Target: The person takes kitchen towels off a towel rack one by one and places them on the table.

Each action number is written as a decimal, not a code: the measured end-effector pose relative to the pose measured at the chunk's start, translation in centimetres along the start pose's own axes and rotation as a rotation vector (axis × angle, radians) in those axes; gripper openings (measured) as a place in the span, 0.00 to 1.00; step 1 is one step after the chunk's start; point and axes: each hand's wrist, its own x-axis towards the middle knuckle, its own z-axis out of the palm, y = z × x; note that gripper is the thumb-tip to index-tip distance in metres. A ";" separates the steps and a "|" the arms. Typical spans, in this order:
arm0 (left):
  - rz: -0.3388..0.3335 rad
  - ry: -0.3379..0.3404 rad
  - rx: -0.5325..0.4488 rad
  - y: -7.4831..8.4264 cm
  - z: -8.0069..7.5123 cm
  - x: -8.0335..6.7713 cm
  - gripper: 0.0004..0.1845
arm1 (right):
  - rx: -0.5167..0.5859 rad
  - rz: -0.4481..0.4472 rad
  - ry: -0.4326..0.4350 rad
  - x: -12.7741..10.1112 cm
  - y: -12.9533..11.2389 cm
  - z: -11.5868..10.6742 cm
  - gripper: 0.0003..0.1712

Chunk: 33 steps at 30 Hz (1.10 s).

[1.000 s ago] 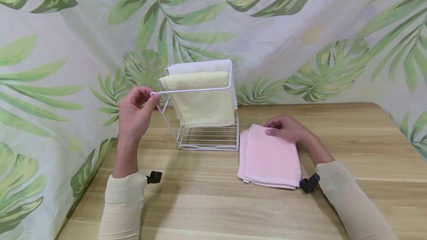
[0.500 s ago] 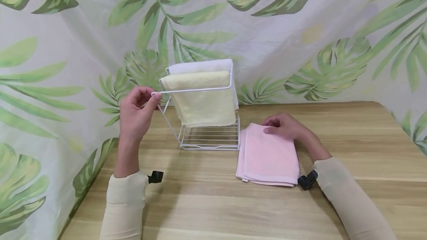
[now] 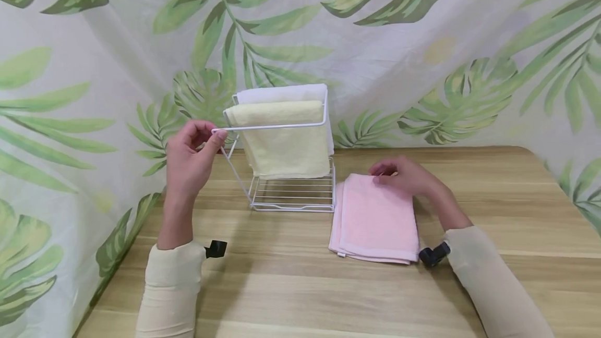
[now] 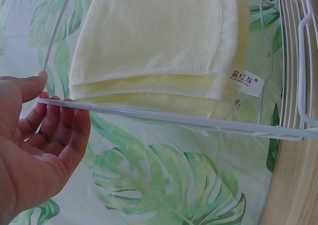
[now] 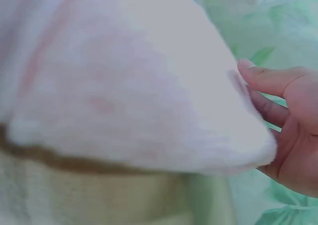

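A white wire rack (image 3: 293,200) stands at the back of the wooden table (image 3: 300,286). A folded yellow towel (image 3: 284,140) hangs on its middle bar and a white towel (image 3: 281,93) on the bar behind. My left hand (image 3: 212,139) pinches the left end of the rack's front bar (image 4: 174,118), thumb above and fingers below (image 4: 54,125). The yellow towel (image 4: 149,36) hangs just past that bar. A folded pink towel (image 3: 375,218) lies right of the rack. My right hand (image 3: 387,173) holds its far edge; up close the pink towel (image 5: 124,96) sits between thumb and fingers (image 5: 266,111).
A leaf-print curtain (image 3: 422,56) closes off the back and left side of the table. The rack's wire base (image 4: 293,61) sits near the table's rear edge. Bare wood stretches in front of the rack and to the right of the pink towel.
The pink towel and my right hand have shifted slightly to the left, toward the rack. My left hand stays on the front bar.
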 end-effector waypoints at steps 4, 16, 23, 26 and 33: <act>0.000 -0.001 0.020 0.0 0.0 0.0 0.08 | -0.001 -0.021 0.022 -0.7 -1.3 -1.2 0.15; -0.002 0.000 0.022 -0.2 -0.1 0.0 0.07 | 0.018 -0.078 0.175 -2.3 -7.2 -3.2 0.15; -0.001 0.006 0.006 -0.3 -0.1 -0.1 0.05 | 0.135 -0.101 0.261 -2.6 -9.9 -3.5 0.15; -0.004 0.007 0.003 -0.3 -0.1 -0.1 0.05 | 0.181 -0.125 0.287 -2.4 -10.6 -3.6 0.16; -0.008 0.004 -0.010 -0.2 0.0 0.1 0.05 | 0.176 -0.184 0.330 -1.6 -13.2 -4.4 0.17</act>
